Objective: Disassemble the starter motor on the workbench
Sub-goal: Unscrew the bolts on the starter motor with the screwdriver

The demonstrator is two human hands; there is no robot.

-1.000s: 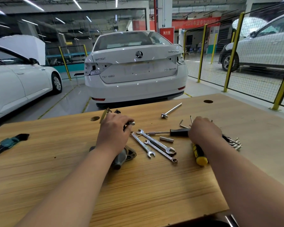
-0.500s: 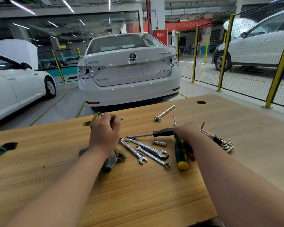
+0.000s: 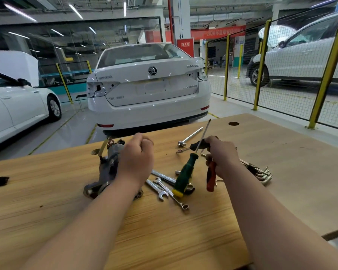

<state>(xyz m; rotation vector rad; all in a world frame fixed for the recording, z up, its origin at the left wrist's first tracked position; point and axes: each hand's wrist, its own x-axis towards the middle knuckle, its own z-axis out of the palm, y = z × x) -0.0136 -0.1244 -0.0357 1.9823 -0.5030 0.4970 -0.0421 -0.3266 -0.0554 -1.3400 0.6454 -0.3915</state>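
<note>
Noted white car (image 3: 148, 90) parked beyond the workbench's (image 3: 47, 201) far edge. Found starter motor (image 3: 106, 168) lying near that far edge, left of centre. Saw left hand (image 3: 137, 158) curled against the motor's right side; couldn't tell whether actually gripping. Saw right hand (image 3: 222, 158) wrapped round red-handled screwdriver (image 3: 211, 178), with black-handled screwdriver (image 3: 198, 146) poking out its far side. Spotted green-handled screwdriver (image 3: 184, 176) tilted just beside; held or not, unclear. Spotted wrenches (image 3: 160, 187) loose between the hands. Judged the step as tool pick: needed to shed the spares, keep one driver matching the fastener heads, and pin the motor body down before turning. Read "SUPERB" on the boot lid and "2026" on red banner (image 3: 218, 33); rest too blurred.
</note>
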